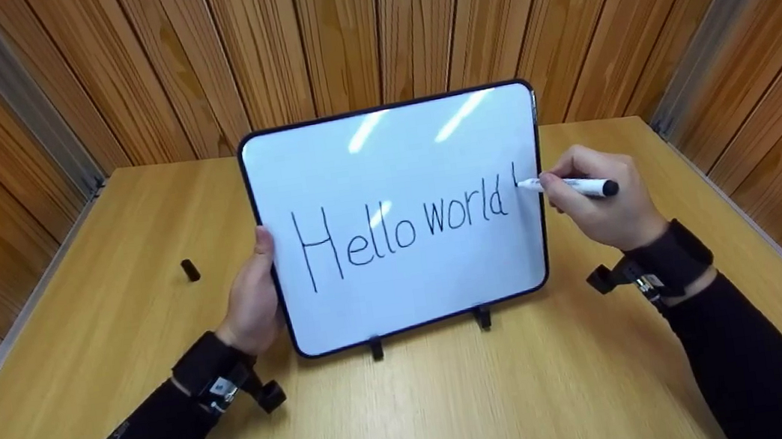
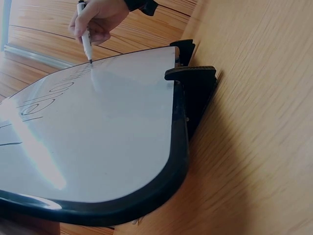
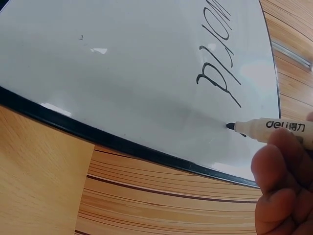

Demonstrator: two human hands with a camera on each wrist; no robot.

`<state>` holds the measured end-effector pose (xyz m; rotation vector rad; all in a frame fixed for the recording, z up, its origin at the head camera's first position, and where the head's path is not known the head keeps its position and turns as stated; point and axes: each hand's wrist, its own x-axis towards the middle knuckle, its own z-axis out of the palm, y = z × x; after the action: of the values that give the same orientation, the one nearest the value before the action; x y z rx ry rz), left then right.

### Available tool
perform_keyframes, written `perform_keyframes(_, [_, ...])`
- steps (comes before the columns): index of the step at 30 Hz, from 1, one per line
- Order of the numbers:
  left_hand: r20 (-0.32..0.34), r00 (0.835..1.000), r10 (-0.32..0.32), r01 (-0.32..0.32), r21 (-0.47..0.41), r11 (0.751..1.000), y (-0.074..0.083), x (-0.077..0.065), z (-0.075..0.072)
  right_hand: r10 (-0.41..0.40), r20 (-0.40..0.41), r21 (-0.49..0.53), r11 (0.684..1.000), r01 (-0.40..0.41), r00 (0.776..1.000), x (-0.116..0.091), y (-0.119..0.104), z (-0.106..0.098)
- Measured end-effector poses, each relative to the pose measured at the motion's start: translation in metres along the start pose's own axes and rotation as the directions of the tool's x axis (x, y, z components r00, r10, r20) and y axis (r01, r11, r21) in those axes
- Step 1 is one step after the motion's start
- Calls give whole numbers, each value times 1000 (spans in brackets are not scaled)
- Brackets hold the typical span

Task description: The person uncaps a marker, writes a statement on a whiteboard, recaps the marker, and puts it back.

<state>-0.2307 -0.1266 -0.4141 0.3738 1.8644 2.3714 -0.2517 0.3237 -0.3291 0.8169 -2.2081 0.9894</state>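
A black-framed whiteboard (image 1: 407, 285) leans upright on a stand with black feet (image 1: 377, 348). "Hello world" is written across it in black, followed by a short vertical stroke at the right. My right hand (image 1: 604, 203) pinches a white marker (image 1: 587, 186) with a black end. In the right wrist view the tip of the marker (image 3: 259, 129) meets the board beside that stroke. My left hand (image 1: 252, 298) grips the board's left edge, thumb at the front of the frame and the other fingers hidden behind. A black marker cap (image 1: 190, 270) lies on the table, left of the board.
The light wooden table (image 1: 418, 427) carries the stand. Wood-panelled walls (image 1: 336, 30) close in the back and both sides. Black straps with small devices are on both wrists (image 1: 668, 258). Light glares off the upper part of the board.
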Motion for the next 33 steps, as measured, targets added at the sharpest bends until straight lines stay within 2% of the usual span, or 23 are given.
perform_keyframes(8, [14, 1000, -2, 2, -16, 1000, 0, -1, -1, 16, 40, 14, 1000, -17, 999, -1, 0, -1])
perform_keyframes(17, [17, 1000, 4, -3, -26, 1000, 0, 0, 0, -28, 75, 38, 999, 26, 997, -1, 2, 0])
perform_keyframes(25, [21, 1000, 4, -4, -29, 1000, 0, 0, -1, -74, 73, 46, 996, 71, 995, 0, 4, 0])
perform_keyframes(33, [6, 1000, -12, 12, -2, 1000, 0, 1, -2, -22, 88, 116, 993, 12, 996, 0, 1, -7])
